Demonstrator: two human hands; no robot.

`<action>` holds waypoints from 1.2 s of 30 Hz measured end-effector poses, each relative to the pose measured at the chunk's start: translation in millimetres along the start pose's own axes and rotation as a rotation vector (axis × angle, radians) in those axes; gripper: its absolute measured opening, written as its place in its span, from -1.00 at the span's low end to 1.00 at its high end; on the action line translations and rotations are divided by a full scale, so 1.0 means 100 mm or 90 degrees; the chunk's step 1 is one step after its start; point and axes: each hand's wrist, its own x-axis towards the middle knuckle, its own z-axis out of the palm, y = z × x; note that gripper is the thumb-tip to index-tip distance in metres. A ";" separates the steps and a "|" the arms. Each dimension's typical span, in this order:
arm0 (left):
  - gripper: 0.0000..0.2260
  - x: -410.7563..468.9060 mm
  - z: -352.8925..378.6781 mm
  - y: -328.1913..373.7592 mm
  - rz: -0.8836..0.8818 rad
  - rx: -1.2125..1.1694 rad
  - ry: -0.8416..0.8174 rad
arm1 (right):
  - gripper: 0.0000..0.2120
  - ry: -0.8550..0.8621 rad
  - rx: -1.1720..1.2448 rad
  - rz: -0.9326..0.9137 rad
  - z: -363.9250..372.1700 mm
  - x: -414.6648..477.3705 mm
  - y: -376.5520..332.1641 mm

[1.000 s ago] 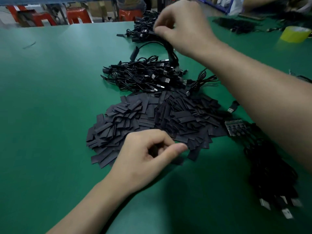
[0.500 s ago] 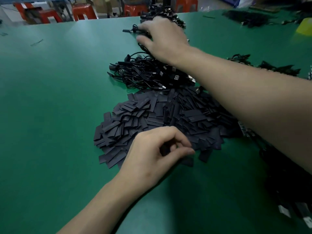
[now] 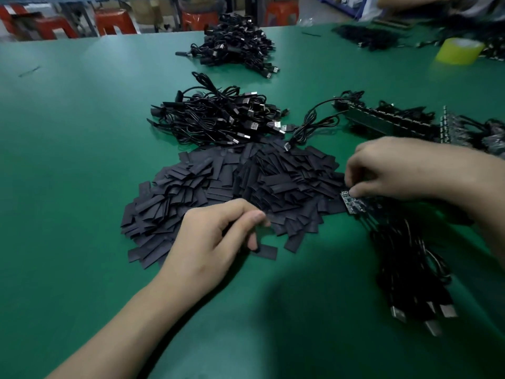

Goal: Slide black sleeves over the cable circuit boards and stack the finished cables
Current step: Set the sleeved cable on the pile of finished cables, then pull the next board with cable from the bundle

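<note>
Where the head view looks down on the green counter (image 3: 68, 187), the sleeve pile (image 3: 246, 181) lies at its centre: flat, matte black rectangular pieces, heaped and overlapping at all angles.

The left hand (image 3: 216, 242) rests at the near edge of the pile with its fingers curled. One fingertip touches a loose sleeve (image 3: 266, 251) lying flat on the counter. Whether the thumb and forefinger pinch a sleeve cannot be told.

The right hand (image 3: 396, 168) sits just right of the pile. Its thumb and fingertips pinch the far edge of a circuit board (image 3: 354, 205), which is small, dark and carries rows of tiny components. The board joins a bundle of black cables (image 3: 404, 255) that runs toward the near right and ends in silver plugs (image 3: 448, 310).

Beyond the pile lies a near cable heap (image 3: 218, 119), loosely tangled, with plug ends showing. A far cable heap (image 3: 235, 42) lies well behind it. A yellow tape roll (image 3: 459, 50) stands at the far right.
</note>
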 end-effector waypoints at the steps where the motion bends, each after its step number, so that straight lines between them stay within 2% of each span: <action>1: -0.83 0.00 0.00 0.00 -0.002 -0.008 -0.003 | -0.90 0.000 0.000 -0.002 0.04 -0.01 0.01; 5: -0.81 -0.01 0.00 0.01 0.011 -0.029 -0.006 | -0.92 0.048 0.057 -0.058 0.04 -0.09 -0.03; 9: -0.77 0.00 0.01 0.03 0.006 -0.064 -0.020 | -0.93 0.056 0.312 -0.172 -0.07 -0.22 -0.27; 11: -0.82 0.01 -0.01 0.04 -0.013 -0.073 -0.014 | -0.94 0.050 0.422 -0.209 -0.01 -0.22 -0.43; 17: -0.91 -0.01 -0.01 0.10 -0.077 -0.156 -0.012 | -0.94 0.081 0.713 -0.175 0.37 -0.17 -0.81; 20: -0.87 0.01 -0.01 0.08 -0.137 -0.255 -0.004 | -0.86 0.113 0.783 -0.162 0.47 -0.16 -0.88; 23: -0.85 0.03 -0.02 0.08 -0.177 -0.326 0.016 | -0.91 0.118 0.831 -0.161 0.50 -0.16 -0.88; 26: -0.86 0.03 -0.02 0.09 -0.188 -0.338 0.010 | -0.99 0.112 0.846 -0.181 0.53 -0.17 -0.90; 30: -0.88 0.03 -0.03 0.09 -0.197 -0.379 0.001 | -0.96 0.127 0.856 -0.202 0.56 -0.18 -0.94; 36: -0.87 0.03 -0.05 0.12 -0.193 -0.412 -0.010 | -0.94 0.088 0.909 -0.226 0.55 -0.18 -0.96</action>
